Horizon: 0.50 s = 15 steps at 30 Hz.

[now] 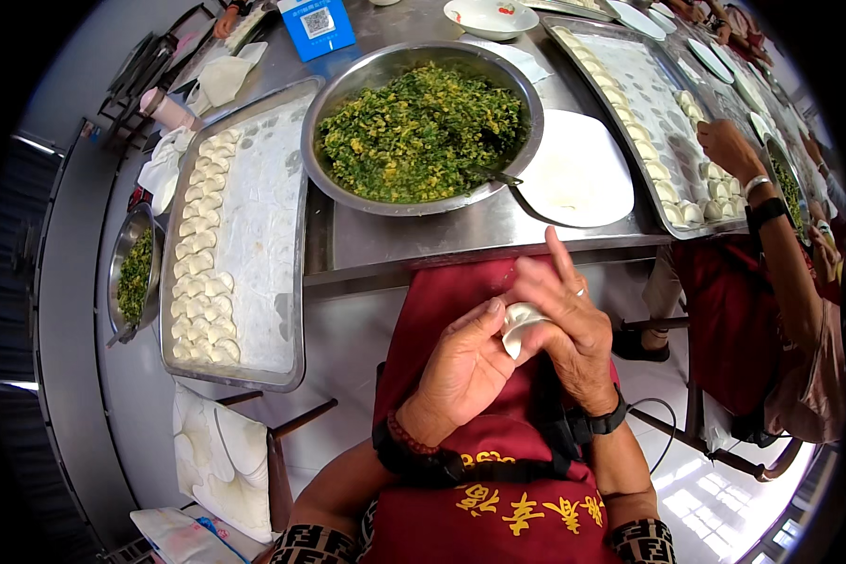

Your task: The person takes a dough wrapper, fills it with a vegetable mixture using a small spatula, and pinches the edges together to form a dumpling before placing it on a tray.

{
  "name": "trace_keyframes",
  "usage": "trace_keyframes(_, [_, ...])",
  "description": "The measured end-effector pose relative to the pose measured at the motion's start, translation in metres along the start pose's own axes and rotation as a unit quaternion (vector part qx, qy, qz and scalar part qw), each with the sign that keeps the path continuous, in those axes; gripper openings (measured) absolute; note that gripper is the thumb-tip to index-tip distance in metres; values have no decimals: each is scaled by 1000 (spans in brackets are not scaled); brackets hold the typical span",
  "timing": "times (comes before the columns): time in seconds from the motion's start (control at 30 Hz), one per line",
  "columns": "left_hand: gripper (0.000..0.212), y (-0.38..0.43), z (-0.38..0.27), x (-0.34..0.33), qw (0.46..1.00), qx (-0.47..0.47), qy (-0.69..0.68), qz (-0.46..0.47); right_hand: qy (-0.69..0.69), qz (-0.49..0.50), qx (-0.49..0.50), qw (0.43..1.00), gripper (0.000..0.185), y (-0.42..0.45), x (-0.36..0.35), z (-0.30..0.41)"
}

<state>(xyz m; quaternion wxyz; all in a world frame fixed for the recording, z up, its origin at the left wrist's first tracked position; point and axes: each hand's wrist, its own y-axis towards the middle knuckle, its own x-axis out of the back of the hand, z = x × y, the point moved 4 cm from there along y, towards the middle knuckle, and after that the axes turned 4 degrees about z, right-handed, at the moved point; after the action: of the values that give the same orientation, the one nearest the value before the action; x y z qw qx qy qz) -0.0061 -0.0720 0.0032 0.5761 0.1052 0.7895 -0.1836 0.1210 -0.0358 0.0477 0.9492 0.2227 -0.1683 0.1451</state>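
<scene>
Between my two hands, above my red apron, is a white folded dumpling (522,326). My left hand (462,363) supports it from the left, thumb against its edge. From the other side my right hand (571,328) grips the dumpling's edge; its upper fingers are raised and partly blurred. Beyond my hands, on the steel table, stands a large metal bowl (311,166) of chopped green and yellow filling (419,130), with a spoon handle (497,176) over its rim. A white plate (581,169) bearing a pale wrapper or flour sits right of the bowl.
At left, a metal tray (257,282) holds rows of dumplings (201,247). Another tray (666,106) lies at right, where a co-worker's hand (733,151) reaches in. A smaller filling bowl (137,271), a blue sign (317,28) and a chair (222,458) are also around.
</scene>
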Motion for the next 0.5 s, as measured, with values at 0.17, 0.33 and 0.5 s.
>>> trace_keyframes(0.17, [39, 1, -2, -6, 999, -8, -30, 17, -48, -15, 33, 998, 37, -3, 2, -1])
trace_keyframes(0.33, [38, 1, -1, -8, 1000, -6, -11, 4, -9, 5, 16, 1000, 34, -4, 1, -3])
trace_keyframes(0.5, [32, 0, -2, -3, 998, -33, 48, 13, 99, -1, -32, 995, 21, -5, 0, -1])
